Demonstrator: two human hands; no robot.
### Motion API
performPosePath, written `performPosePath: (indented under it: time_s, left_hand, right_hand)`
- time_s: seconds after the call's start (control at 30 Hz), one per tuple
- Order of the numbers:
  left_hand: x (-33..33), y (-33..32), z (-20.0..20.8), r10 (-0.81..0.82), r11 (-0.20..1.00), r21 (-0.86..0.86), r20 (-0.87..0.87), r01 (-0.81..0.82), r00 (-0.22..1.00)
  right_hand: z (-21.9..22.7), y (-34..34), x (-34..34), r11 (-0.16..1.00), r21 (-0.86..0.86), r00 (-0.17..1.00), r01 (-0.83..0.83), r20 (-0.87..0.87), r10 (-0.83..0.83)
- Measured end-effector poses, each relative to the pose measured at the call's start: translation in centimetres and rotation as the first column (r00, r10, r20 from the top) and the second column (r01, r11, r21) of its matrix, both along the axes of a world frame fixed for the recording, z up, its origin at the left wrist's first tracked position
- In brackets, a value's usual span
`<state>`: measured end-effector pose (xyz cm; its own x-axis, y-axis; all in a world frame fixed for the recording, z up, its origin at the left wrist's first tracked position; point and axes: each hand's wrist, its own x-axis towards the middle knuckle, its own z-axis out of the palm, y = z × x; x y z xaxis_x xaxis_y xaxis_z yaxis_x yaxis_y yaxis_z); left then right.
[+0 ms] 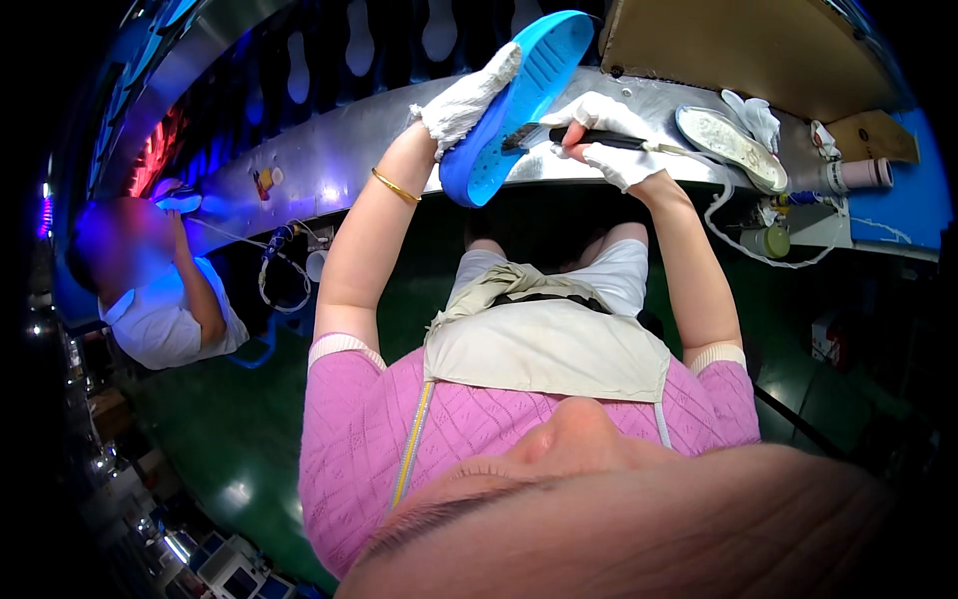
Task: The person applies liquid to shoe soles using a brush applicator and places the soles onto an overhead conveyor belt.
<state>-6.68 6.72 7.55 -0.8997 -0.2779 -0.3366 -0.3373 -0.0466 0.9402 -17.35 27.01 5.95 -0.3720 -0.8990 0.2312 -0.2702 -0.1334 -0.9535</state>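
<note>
My left hand, in a white glove, is closed round the side of a bright blue shoe sole, which is held up at a slant with its inner face showing. In my right hand, whose white glove leaves some fingertips bare, is a brush with a black handle. Its dark bristles reach the lower part of the sole's inner face. A pale cord or tube runs from the handle's end toward the right. Both hands are over the near edge of a metal bench.
On the bench at right lie a sole-shaped tray with white residue, a crumpled white glove and a tape roll. A cardboard sheet stands behind. Sole shapes line a dark conveyor. Another person sits at far left.
</note>
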Motion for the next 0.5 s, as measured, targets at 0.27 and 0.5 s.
performPosePath:
  time_s: [0.27,0.5]
  left_hand:
    - [3.3,-1.7,0.3,0.337,0.915,0.367,-0.471,-0.166,0.815]
    - [5.8,-1.9,-4.5,0.392,0.423,0.905,-0.230,0.048,0.891]
  right_hand:
    - [1.5,2.1,0.2,1.000,-0.030,0.972,-0.011,0.234,0.018]
    - [0.0,2.2,3.7,0.976,-0.108,0.934,0.191,0.325,-0.147]
